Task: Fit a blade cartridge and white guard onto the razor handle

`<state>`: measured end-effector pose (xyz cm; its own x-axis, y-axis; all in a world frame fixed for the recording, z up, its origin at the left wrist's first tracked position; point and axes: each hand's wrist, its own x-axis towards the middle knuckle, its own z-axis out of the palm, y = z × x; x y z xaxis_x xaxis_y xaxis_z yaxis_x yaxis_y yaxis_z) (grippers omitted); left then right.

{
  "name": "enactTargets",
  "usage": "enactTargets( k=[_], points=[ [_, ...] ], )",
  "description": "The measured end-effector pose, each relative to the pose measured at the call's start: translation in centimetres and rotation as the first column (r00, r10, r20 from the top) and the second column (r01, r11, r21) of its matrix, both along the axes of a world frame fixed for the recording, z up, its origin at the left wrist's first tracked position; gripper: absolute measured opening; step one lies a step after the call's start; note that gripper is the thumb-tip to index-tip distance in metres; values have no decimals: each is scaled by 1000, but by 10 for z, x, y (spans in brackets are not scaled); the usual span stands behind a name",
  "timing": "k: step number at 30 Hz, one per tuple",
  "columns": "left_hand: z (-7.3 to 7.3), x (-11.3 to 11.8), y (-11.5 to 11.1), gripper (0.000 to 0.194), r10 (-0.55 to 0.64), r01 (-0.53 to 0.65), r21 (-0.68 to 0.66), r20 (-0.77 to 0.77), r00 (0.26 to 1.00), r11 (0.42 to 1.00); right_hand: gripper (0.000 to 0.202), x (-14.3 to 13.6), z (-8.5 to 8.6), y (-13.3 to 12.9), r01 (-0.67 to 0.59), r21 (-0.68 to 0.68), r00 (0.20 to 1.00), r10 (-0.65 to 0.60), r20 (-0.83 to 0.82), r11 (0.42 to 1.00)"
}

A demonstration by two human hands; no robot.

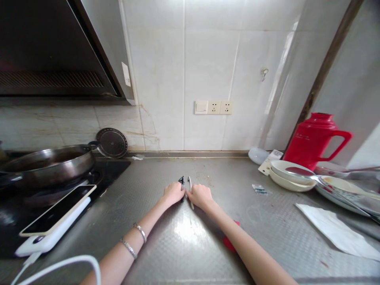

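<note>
My left hand (pixel 174 192) is closed around a slim black tool (pixel 181 180) whose short head sticks up past the fingers. What kind of tool it is cannot be made out. My right hand (pixel 200 195) pinches a thin, slightly curved white strip (pixel 190 183), which shows above and below the fingers. Both hands are side by side over the middle of the metal counter (pixel 166 245), thumbs almost meeting. Under my right forearm lies a small red object (pixel 229 243), partly covered by the arm.
To the left, a steel pan (pixel 50 164) sits on the stove, with a phone (pixel 59 209) and white power bank (pixel 56 233) before it. At right are a red thermos (pixel 313 138), stacked bowls (pixel 291 180), a small clear packet (pixel 260 189) and white paper (pixel 335 229).
</note>
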<state>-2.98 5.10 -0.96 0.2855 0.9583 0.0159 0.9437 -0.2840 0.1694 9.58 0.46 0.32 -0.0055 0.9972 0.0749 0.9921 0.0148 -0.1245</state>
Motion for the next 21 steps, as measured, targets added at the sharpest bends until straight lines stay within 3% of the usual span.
enactTargets(
  k=[3, 6, 9, 13, 17, 21],
  points=[
    [-2, -1, 1, 40, 4, -5, 9, 9, 1000, 1000, 37, 16, 5, 1, 3, 9, 999, -3, -36, 1000],
    [1, -4, 1, 46, 23, -24, 21, 40, 999, 999, 28, 53, 15, 1, -70, -7, 990, 69, -123, 998],
    [7, -7, 2, 45, 36, -40, 42, 99, 994, 998, 22, 106, 23, -2, -207, 50, 945, 213, -249, 977],
    [11, -7, 6, 44, 24, -36, 50, 226, 974, 998, 23, 188, 28, -14, -133, 66, 960, 145, -241, 989],
    [9, 2, 6, 41, -87, 123, -59, 422, 902, 991, 29, 266, 23, -29, -12, 30, 981, 18, -194, 999],
    [11, 19, -6, 36, -137, 262, -143, 570, 810, 955, 52, 320, 10, -36, -32, -48, 977, 21, -211, 998]
  ],
)
